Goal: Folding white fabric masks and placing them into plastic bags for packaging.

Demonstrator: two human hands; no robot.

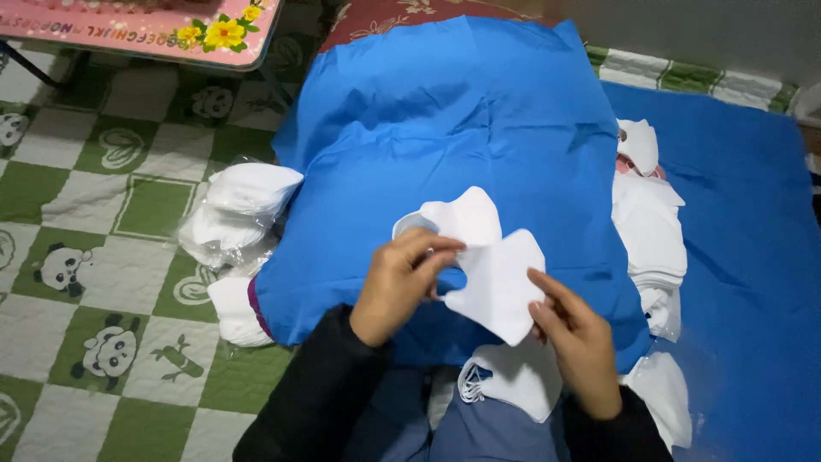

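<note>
Both hands hold one white folded face mask [487, 265] above a blue cloth [462, 128] draped over a raised mound. My left hand [398, 282] pinches the mask's left edge near its ear loop. Fingertips of my right hand [581, 342] grip its lower right corner. Another white mask with bunched ear loops [513, 381] lies on my lap just below the hands.
A clear plastic bag of white masks [235, 214] sits left of the blue cloth on a green-and-white panda mat [94, 257]. A stack of white masks [650, 231] lies at the right on a blue sheet [753, 257]. A pink low table [154, 26] stands at the top left.
</note>
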